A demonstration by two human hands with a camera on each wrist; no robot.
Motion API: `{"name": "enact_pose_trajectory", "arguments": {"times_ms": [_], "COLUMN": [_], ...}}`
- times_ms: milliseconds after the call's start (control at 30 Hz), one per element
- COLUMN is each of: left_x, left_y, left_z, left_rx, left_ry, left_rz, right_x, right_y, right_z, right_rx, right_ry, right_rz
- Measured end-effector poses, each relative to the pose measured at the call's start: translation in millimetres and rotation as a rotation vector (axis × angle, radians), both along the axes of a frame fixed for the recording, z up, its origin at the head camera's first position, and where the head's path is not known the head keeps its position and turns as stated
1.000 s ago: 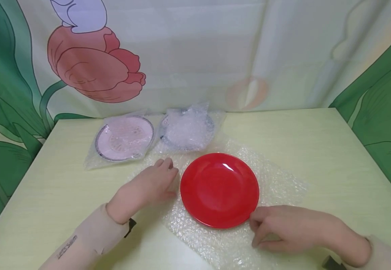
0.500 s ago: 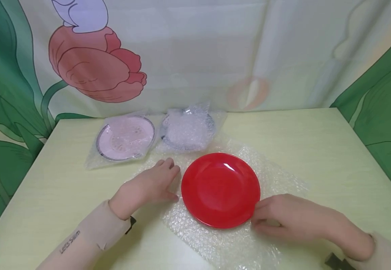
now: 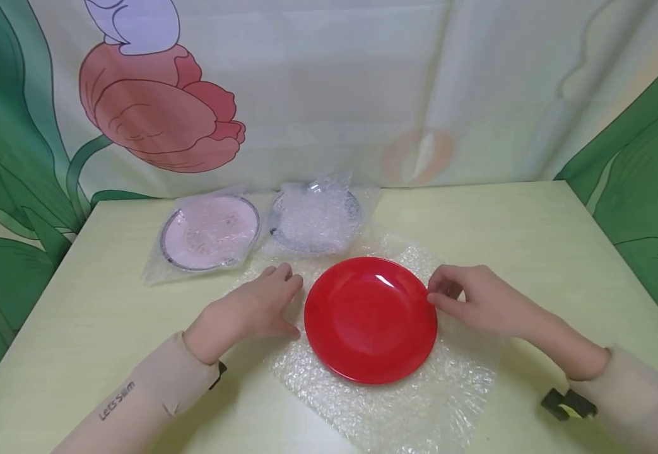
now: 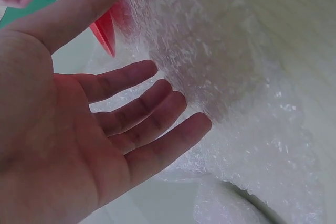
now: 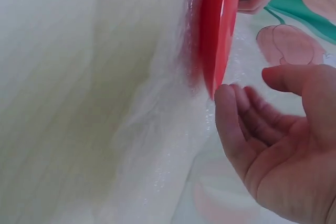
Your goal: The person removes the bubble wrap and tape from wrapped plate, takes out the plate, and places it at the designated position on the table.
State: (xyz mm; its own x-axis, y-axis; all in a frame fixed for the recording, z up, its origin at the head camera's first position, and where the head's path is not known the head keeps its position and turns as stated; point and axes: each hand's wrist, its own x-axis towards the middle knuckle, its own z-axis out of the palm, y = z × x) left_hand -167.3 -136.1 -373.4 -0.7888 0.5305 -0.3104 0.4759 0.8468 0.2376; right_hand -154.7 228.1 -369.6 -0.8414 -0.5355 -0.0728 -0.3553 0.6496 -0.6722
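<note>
A: What's just changed?

B: The right hand (image 3: 479, 302). Half a second ago it was at the near right of the plate (image 3: 371, 318); now it's up at the far right of the rim. The left hand (image 3: 246, 312) is about where it was, beside the plate's left edge.

A: And the plate?

B: Hardly moved. It lies face up on the wrap (image 3: 397, 410), around the middle of the bench (image 3: 544, 252). So I'd judge that only the spot being worked on the right has shifted, and the plate is no further along.

A: Has either hand got hold of it?

B: Not that I can see. The left fingers (image 4: 163, 148) are nearly straight and slightly spread, tips by the wrap, holding nothing. The right fingers (image 5: 228, 119) are loosely bent with the thumb well apart, so no pinch. One fingertip is at the rim, but I can't tell if it touches.

A: How does the plate look?

B: Round, plain glossy red, with a shallow sunken middle and a white glint near the far rim. Its top is bare, unlike the pale plate (image 3: 209, 233) and the blue-marked plate (image 3: 314, 217) behind, both under clear bubble plastic.
</note>
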Motion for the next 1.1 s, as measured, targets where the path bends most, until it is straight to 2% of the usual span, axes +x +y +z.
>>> {"name": "enact_pose_trajectory", "arguments": {"times_ms": [167, 233, 533, 833, 967, 1100], "left_x": [-1.2, -1.3, -1.6, -1.5, -1.5, -1.0], "left_y": [1, 1, 2, 2, 3, 3], "left_z": [0.3, 0.4, 4.2, 5.6, 5.6, 5.8], "left_rx": [-0.003, -0.003, -0.007, -0.012, -0.017, -0.018], "left_ry": [-0.001, -0.003, 0.004, 0.011, 0.012, 0.008], "left_rz": [-0.003, 0.0, -0.01, -0.013, -0.015, -0.012], "right_x": [-8.5, -11.2, -19.9, -24.0, -23.8, -22.1], "right_y": [-3, -5, -18, -22, -22, -21], "right_z": [-3.0, -3.6, -7.7, -12.5, -11.4, -10.5], "right_rx": [0.009, 0.015, 0.042, 0.08, 0.058, -0.02], "right_ry": [-0.125, -0.149, -0.18, -0.141, -0.184, -0.286], "right_rz": [-0.08, -0.095, -0.1, -0.121, -0.136, -0.17]}}
